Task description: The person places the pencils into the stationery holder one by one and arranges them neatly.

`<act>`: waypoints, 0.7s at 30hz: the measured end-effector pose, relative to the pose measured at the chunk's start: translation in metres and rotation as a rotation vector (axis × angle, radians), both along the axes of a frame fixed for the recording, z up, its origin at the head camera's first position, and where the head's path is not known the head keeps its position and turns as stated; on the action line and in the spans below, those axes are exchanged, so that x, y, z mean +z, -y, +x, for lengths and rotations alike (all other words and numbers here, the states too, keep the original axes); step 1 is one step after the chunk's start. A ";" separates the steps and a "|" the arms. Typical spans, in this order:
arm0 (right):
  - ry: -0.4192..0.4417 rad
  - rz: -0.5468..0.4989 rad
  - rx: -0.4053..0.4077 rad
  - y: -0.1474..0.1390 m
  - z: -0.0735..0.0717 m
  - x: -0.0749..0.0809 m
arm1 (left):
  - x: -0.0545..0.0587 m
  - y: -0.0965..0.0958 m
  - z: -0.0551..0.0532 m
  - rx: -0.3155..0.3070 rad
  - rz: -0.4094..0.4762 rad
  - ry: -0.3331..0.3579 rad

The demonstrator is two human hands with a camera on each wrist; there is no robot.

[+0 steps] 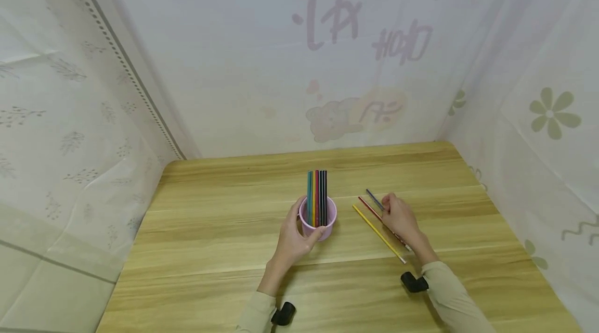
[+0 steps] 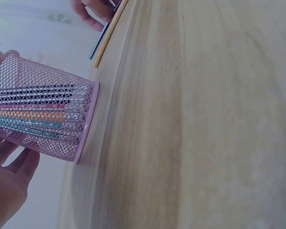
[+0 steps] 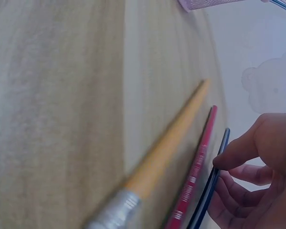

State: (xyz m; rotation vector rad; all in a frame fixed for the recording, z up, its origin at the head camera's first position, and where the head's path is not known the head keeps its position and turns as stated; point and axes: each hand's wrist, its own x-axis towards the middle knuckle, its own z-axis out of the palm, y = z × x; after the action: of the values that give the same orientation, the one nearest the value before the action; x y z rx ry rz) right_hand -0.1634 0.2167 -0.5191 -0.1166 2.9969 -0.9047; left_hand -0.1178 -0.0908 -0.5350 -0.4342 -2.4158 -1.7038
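Observation:
A pink mesh pen cup [image 1: 331,214] stands on the table, gripped by my left hand [image 1: 291,243], whose thumb lies along the near side. Several pencils [image 1: 317,197] fill it upright, in teal, yellow, red and black. Farther right, my right hand [image 1: 402,219] pinches a dark blue pencil [image 3: 206,195] between thumb and fingers, close to the tabletop. Beside that pencil lie a red pencil [image 1: 369,208] with white lettering and a yellow pencil [image 1: 379,234] with a metal ferrule, slanting roughly parallel. My right hand hides part of the blue and red ones.
The wood-grain table [image 1: 206,229] ends at a pale printed curtain [image 1: 243,88] behind, with more curtains on the left and right. A black camera mount sits on each wrist, near the tabletop.

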 end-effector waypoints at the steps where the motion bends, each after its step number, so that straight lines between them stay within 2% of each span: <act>1: -0.013 0.006 0.002 0.000 0.000 0.001 | 0.000 0.000 0.000 0.001 0.001 -0.002; 9: -0.151 0.015 0.007 0.005 -0.003 0.016 | 0.002 0.000 0.000 -0.001 -0.010 0.006; 15: -0.141 -0.046 0.004 0.010 -0.003 0.033 | 0.004 0.000 0.000 -0.005 -0.004 0.017; 21: -0.171 -0.110 0.025 0.018 -0.003 0.049 | 0.002 0.000 0.000 -0.002 -0.003 0.014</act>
State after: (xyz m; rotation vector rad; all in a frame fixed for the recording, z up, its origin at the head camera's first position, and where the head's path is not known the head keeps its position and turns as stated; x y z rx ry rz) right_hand -0.1664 0.1992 -0.4703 -0.2434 3.0900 -1.1110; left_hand -0.1176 -0.0912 -0.5326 -0.4264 -2.4290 -1.7101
